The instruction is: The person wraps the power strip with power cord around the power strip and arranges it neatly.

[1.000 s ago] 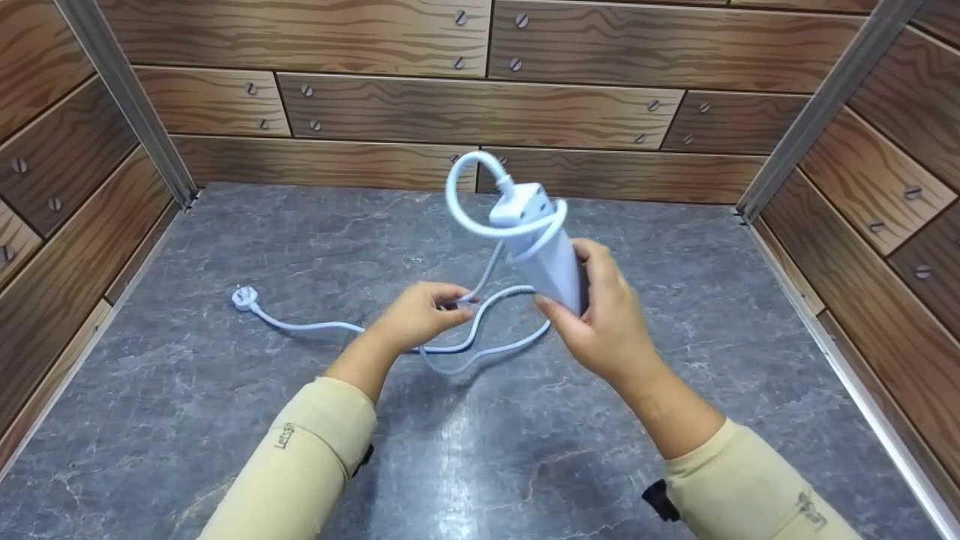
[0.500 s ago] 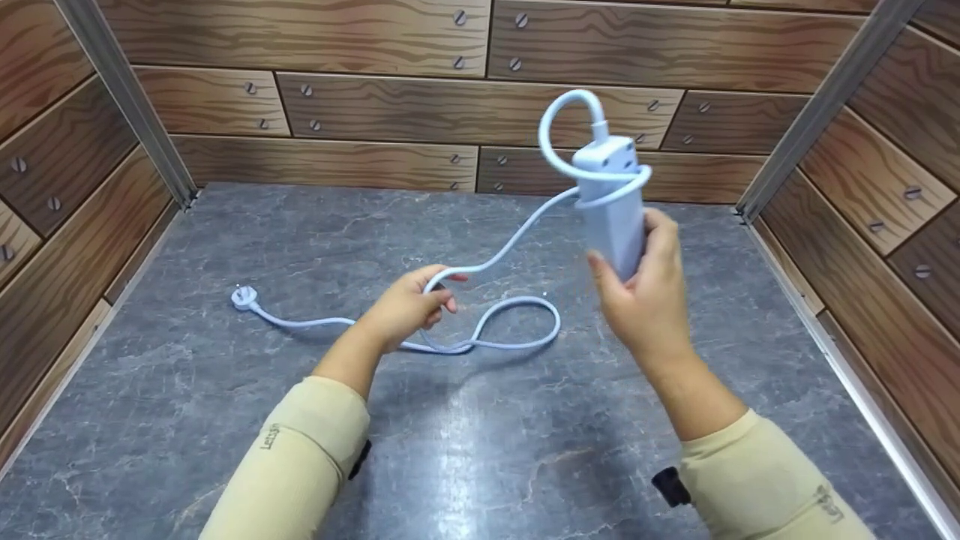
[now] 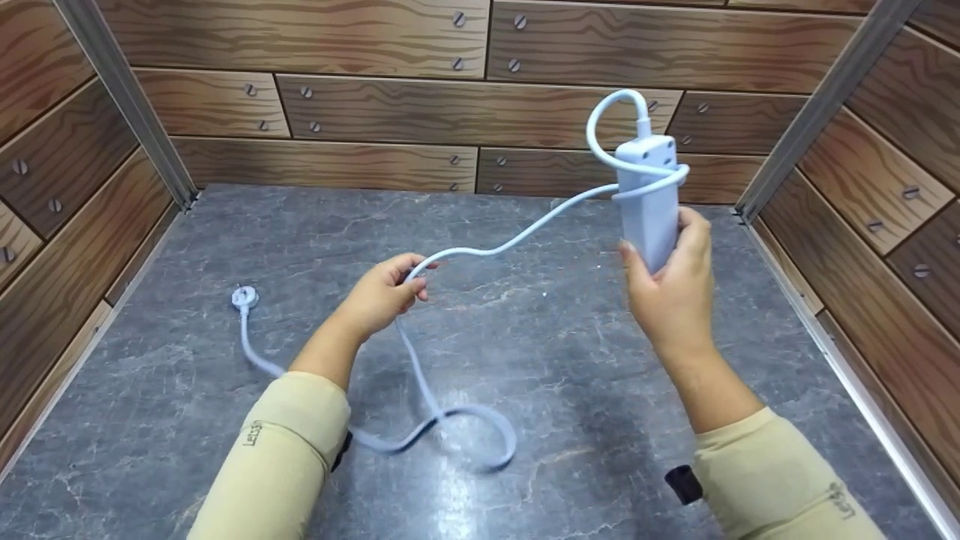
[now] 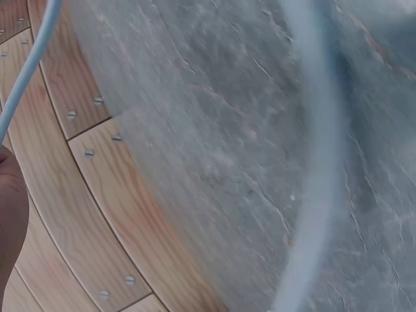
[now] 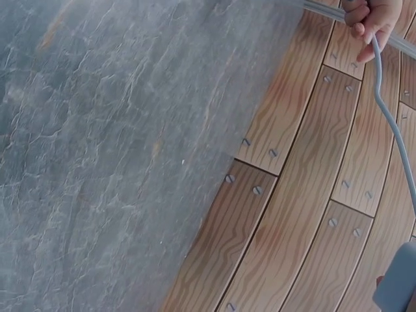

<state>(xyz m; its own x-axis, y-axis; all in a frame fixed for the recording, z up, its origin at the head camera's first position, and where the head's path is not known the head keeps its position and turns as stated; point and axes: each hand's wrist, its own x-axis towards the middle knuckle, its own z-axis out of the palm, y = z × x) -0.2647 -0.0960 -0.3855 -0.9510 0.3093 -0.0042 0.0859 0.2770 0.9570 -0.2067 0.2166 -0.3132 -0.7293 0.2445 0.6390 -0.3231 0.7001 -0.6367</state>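
Observation:
My right hand grips the lower end of a white power strip, held upright above the table on the right. The strip's white cord leaves its top in a loop, winds round its upper body and runs left to my left hand, which pinches it between thumb and fingers. Below that hand the cord hangs to a loose loop near the front, passes under the left forearm and ends at a plug on the left. The right wrist view shows the left hand on the cord and a corner of the strip.
A grey marble-patterned tabletop lies under both hands. Wood-plank patterned walls enclose it at the back and both sides, with metal posts at the rear corners.
My right hand has lifted the power strip up and to the right. My left hand has shifted left with the cord, the span between the hands has lengthened, and the loose loop has slid toward the front.

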